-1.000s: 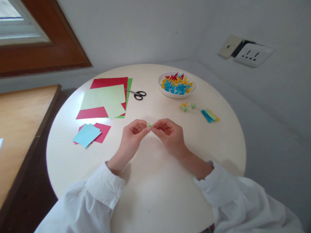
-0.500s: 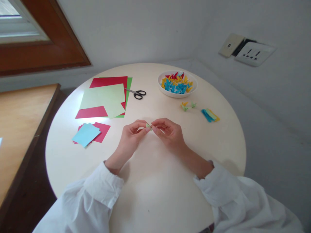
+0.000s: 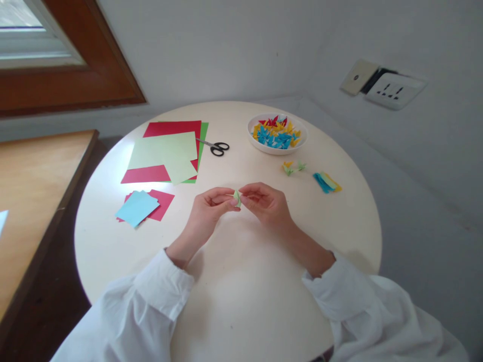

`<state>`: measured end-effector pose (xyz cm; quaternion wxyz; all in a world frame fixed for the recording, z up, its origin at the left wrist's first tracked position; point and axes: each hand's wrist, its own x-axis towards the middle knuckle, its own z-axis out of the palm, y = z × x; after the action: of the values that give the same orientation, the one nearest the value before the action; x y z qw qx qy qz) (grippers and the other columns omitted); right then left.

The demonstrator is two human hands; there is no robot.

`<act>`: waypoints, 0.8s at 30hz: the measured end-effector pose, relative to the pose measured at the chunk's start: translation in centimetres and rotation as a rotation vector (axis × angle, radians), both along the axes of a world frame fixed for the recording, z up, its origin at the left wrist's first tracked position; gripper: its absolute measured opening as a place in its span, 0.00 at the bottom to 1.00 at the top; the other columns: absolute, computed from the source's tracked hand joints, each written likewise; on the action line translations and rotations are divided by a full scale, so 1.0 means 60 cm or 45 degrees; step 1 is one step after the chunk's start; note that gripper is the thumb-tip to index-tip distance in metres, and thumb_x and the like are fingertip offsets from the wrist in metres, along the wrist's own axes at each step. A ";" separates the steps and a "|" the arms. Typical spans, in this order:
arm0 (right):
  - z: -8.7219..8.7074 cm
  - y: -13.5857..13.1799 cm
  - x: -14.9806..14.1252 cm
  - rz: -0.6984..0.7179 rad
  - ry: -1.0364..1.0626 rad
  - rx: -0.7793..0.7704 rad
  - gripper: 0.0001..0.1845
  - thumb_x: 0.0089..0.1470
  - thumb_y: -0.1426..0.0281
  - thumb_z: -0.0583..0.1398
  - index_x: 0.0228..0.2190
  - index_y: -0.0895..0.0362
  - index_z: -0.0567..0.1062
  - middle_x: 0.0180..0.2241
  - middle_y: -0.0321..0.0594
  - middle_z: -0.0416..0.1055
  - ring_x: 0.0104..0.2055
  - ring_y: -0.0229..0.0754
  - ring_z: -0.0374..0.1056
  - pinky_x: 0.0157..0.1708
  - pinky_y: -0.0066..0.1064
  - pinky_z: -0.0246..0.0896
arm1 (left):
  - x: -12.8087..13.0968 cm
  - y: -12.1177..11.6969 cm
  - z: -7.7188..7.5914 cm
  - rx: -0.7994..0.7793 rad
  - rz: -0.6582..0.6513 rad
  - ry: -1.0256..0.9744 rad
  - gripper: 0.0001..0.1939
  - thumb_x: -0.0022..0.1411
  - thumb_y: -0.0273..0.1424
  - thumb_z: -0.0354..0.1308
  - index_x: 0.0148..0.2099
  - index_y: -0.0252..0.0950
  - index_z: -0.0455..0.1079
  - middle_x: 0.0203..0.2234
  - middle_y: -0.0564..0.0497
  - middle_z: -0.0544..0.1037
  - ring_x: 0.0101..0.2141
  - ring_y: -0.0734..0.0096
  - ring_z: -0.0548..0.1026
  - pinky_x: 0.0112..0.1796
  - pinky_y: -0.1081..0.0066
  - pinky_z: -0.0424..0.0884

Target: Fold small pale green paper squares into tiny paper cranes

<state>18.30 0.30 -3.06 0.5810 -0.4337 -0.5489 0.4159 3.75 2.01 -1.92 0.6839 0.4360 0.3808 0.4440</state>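
Note:
Both of my hands meet over the middle of the round cream table (image 3: 234,301). My left hand (image 3: 208,211) and my right hand (image 3: 267,203) pinch a tiny folded piece of light green paper (image 3: 237,197) between their fingertips. The fingers of each hand are curled and pressed on the paper, which is mostly hidden by them. White sleeves cover both forearms.
Sheets of red, green and pale green paper (image 3: 166,153) lie at the back left, with black scissors (image 3: 216,147) beside them. A light blue square on red paper (image 3: 140,207) lies nearer. A white bowl (image 3: 277,133) holds several coloured folded pieces. Small folded pieces (image 3: 293,167) and paper strips (image 3: 326,182) lie at the right.
The hands stay together on the green paper; the fingers have shifted slightly, turning the piece. The view has moved a little.

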 end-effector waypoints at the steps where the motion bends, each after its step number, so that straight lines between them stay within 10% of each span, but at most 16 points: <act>1: -0.001 0.000 0.000 0.004 -0.005 -0.006 0.12 0.43 0.60 0.64 0.28 0.55 0.75 0.29 0.37 0.74 0.30 0.37 0.70 0.33 0.31 0.69 | 0.000 0.000 0.000 -0.001 -0.001 0.002 0.11 0.43 0.29 0.68 0.32 0.32 0.74 0.25 0.51 0.78 0.27 0.74 0.75 0.34 0.70 0.71; 24: 0.006 -0.009 0.006 -0.163 -0.523 0.326 0.08 0.48 0.72 0.59 0.32 0.52 0.77 0.30 0.37 0.76 0.29 0.37 0.69 0.31 0.32 0.66 | 0.001 -0.001 0.002 -0.038 0.006 0.008 0.11 0.43 0.30 0.67 0.28 0.34 0.68 0.22 0.53 0.76 0.27 0.74 0.75 0.33 0.72 0.70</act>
<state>18.68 -0.23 -2.68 0.5326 -0.4659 -0.6751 0.2087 3.79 1.92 -1.79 0.6882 0.4263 0.3906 0.4383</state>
